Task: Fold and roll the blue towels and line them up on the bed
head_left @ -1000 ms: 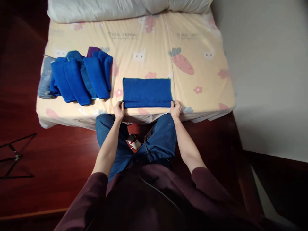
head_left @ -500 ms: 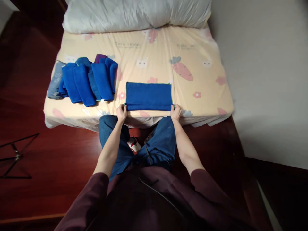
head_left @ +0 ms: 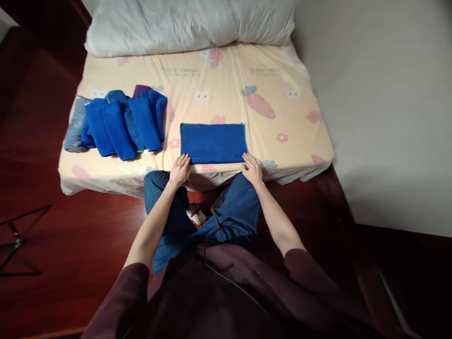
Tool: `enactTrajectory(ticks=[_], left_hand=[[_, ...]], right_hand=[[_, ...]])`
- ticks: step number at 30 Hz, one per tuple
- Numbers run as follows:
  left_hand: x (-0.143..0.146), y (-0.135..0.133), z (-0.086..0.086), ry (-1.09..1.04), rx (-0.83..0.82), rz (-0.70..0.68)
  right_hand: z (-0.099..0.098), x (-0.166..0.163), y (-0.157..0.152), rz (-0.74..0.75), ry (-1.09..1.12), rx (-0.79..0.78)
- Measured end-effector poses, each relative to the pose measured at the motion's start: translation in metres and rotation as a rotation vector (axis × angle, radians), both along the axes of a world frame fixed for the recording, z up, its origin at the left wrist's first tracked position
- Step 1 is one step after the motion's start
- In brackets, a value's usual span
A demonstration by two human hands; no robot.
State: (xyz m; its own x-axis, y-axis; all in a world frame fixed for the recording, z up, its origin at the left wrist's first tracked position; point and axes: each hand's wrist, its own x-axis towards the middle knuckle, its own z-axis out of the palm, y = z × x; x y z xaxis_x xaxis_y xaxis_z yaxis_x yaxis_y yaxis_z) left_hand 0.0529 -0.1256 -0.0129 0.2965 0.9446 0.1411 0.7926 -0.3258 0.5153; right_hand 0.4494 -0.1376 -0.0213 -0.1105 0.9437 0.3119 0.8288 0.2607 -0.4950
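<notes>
A blue towel [head_left: 213, 141] with a thin green edging lies flat as a wide rectangle near the bed's front edge. My left hand [head_left: 180, 169] rests on its near left corner, fingers stretched out on the cloth. On the near right corner lies my right hand [head_left: 252, 168], its fingers also extended and touching the towel. Neither hand grips anything. To the left sits a pile of rolled or folded blue towels [head_left: 119, 129], with a purple one [head_left: 141, 91] at its back and a grey-blue one [head_left: 76, 127] at its left end.
The bed [head_left: 296, 122] has a cream sheet with carrots and flowers. A pale quilt [head_left: 190, 26] lies across its far side. A grey wall [head_left: 381, 117] stands at the right. Black thin stand legs [head_left: 17, 242] are on the dark red floor at left.
Both hands have let go of the towel's near corners and now lie on top of it with fingers extended. The raised fold along the near edge has flattened. The view has shifted slightly.
</notes>
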Motion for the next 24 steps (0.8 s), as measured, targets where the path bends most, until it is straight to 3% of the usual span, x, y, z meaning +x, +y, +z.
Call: enactTrajectory(ticks=[5,16,24], left_hand=[[0.0,0.013,-0.01,0.028,-0.025,0.051],[0.007,0.03,-0.008,0.076,-0.06,0.08],[-0.014,0.001,0.0,0.085,-0.03,0.094]], right_hand=[[-0.007,-0.003,0.012,-0.07,-0.032,-0.065],[-0.014,-0.011,0.03,-0.185,0.026,-0.1],[-0.004,-0.007,0.011,-0.184,0.007,-0.085]])
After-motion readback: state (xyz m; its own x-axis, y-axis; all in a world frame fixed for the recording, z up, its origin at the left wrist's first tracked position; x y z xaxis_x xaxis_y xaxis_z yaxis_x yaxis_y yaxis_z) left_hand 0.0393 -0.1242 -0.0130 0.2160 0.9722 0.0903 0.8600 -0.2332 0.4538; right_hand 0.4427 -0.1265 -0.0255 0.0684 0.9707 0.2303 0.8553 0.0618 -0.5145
